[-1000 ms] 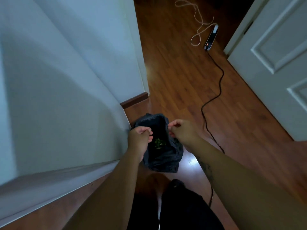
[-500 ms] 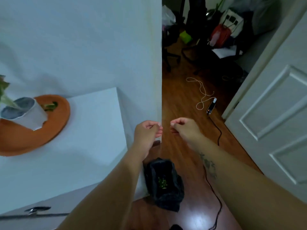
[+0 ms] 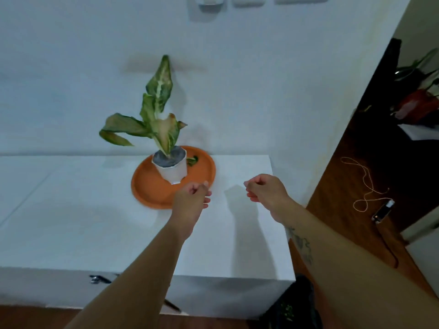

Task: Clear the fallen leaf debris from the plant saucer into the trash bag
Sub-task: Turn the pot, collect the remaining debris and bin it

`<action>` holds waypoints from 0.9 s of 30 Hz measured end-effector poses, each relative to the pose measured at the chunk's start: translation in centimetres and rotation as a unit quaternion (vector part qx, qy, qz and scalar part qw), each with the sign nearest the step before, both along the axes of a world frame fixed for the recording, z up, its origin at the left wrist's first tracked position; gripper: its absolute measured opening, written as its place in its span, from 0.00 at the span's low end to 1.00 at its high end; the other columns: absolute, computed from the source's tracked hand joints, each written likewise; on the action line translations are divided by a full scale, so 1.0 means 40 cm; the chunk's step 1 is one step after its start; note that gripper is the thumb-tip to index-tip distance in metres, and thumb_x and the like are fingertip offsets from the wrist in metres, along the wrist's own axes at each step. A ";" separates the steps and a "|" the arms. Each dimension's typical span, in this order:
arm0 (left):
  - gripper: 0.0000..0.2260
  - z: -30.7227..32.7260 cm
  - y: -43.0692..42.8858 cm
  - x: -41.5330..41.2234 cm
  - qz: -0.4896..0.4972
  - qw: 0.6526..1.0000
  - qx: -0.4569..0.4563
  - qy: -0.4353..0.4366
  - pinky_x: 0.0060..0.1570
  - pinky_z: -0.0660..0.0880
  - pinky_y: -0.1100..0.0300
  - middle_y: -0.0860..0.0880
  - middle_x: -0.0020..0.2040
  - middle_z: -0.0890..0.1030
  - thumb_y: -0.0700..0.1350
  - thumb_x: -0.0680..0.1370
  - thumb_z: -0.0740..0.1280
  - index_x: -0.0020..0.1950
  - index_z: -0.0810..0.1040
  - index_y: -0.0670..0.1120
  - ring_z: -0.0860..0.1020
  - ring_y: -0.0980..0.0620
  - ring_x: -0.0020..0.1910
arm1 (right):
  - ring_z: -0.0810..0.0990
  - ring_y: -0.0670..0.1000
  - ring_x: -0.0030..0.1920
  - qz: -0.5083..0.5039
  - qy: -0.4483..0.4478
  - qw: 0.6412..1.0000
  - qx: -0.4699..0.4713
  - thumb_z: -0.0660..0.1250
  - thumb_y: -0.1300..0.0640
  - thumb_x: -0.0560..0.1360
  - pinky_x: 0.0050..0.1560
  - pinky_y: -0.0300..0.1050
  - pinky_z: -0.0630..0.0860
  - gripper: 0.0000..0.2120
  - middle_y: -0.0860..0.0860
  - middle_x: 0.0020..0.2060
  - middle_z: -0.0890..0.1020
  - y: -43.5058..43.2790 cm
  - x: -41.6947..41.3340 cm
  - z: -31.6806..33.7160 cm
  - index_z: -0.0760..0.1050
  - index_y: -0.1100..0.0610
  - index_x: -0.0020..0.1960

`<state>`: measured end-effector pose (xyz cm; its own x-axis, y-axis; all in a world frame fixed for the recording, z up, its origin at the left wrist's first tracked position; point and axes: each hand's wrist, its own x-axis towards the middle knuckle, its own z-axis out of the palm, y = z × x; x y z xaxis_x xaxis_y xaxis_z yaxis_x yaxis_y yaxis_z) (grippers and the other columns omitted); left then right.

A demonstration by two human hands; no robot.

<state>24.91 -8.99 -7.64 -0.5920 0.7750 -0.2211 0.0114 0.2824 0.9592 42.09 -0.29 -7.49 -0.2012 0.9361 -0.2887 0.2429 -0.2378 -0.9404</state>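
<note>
An orange plant saucer [image 3: 145,188] sits on a white cabinet top, with a white pot [image 3: 173,170] holding a green variegated plant [image 3: 156,115] on it. A bit of green leaf debris [image 3: 193,160] lies in the saucer to the right of the pot. My left hand [image 3: 193,198] hovers over the saucer's near right rim, fingers curled shut with nothing visible in them. My right hand [image 3: 264,192] hangs over the cabinet top to the right, also loosely closed and empty. The black trash bag [image 3: 297,305] stands on the floor at the cabinet's right corner, with green bits inside.
The white cabinet [image 3: 225,252] runs along a white wall. To the right is a wooden floor [image 3: 351,167] with a pale cord [image 3: 361,184], a power strip [image 3: 383,211] and a black cable. A cluttered dark room shows at far right.
Both hands let go of the trash bag's rim and rose. My view swung up from the floor to the cabinet top, and the hands now hover near the saucer.
</note>
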 end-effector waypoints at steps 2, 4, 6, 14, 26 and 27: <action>0.11 -0.012 -0.014 -0.094 0.037 0.998 -0.012 0.041 0.41 0.77 0.56 0.47 0.38 0.80 0.48 0.78 0.66 0.44 0.78 0.41 0.77 0.50 0.37 | 0.79 0.52 0.38 0.014 -0.003 1.000 -0.002 0.68 0.60 0.75 0.42 0.42 0.79 0.06 0.53 0.38 0.80 -0.001 -0.092 -0.007 0.77 0.64 0.46; 0.09 -0.027 -0.023 -0.182 0.070 0.992 -0.034 0.102 0.37 0.71 0.60 0.49 0.37 0.78 0.47 0.78 0.66 0.43 0.78 0.42 0.75 0.51 0.37 | 0.79 0.52 0.38 0.018 -0.015 1.000 0.001 0.67 0.60 0.75 0.44 0.45 0.79 0.05 0.54 0.39 0.81 0.009 -0.174 -0.020 0.77 0.63 0.45; 0.06 -0.039 -0.027 -0.249 0.101 0.980 -0.068 0.157 0.37 0.69 0.61 0.50 0.41 0.78 0.46 0.78 0.66 0.46 0.78 0.44 0.75 0.51 0.41 | 0.78 0.53 0.38 0.012 -0.032 0.999 0.005 0.66 0.61 0.74 0.44 0.48 0.79 0.04 0.55 0.39 0.80 0.023 -0.231 -0.037 0.78 0.61 0.44; 0.17 -0.131 -0.032 -0.391 0.208 0.960 -0.096 0.163 0.53 0.74 0.50 0.39 0.56 0.76 0.45 0.75 0.71 0.59 0.73 0.38 0.78 0.39 0.52 | 0.82 0.59 0.48 -0.042 -0.141 0.988 0.055 0.65 0.59 0.73 0.52 0.55 0.80 0.04 0.54 0.47 0.81 0.085 -0.354 -0.101 0.75 0.51 0.43; 0.12 -0.140 -0.024 -0.453 0.190 0.960 -0.115 0.170 0.57 0.77 0.47 0.41 0.50 0.83 0.42 0.76 0.68 0.57 0.79 0.40 0.81 0.41 0.51 | 0.80 0.56 0.49 -0.073 -0.058 0.994 -0.049 0.66 0.61 0.73 0.47 0.47 0.77 0.15 0.54 0.50 0.79 0.021 -0.363 -0.120 0.71 0.58 0.59; 0.12 -0.131 -0.018 -0.468 0.187 0.958 -0.120 0.180 0.59 0.76 0.49 0.41 0.51 0.84 0.42 0.76 0.67 0.57 0.80 0.39 0.80 0.41 0.52 | 0.82 0.57 0.47 -0.071 -0.041 0.995 -0.062 0.67 0.61 0.73 0.47 0.49 0.79 0.14 0.54 0.49 0.80 -0.002 -0.363 -0.124 0.71 0.58 0.57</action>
<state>6.20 -9.72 -12.90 -0.8900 0.4460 -0.0954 0.1842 0.5429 0.8193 27.59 -0.39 -12.46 -0.0393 0.9098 -0.4132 0.2738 -0.3879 -0.8801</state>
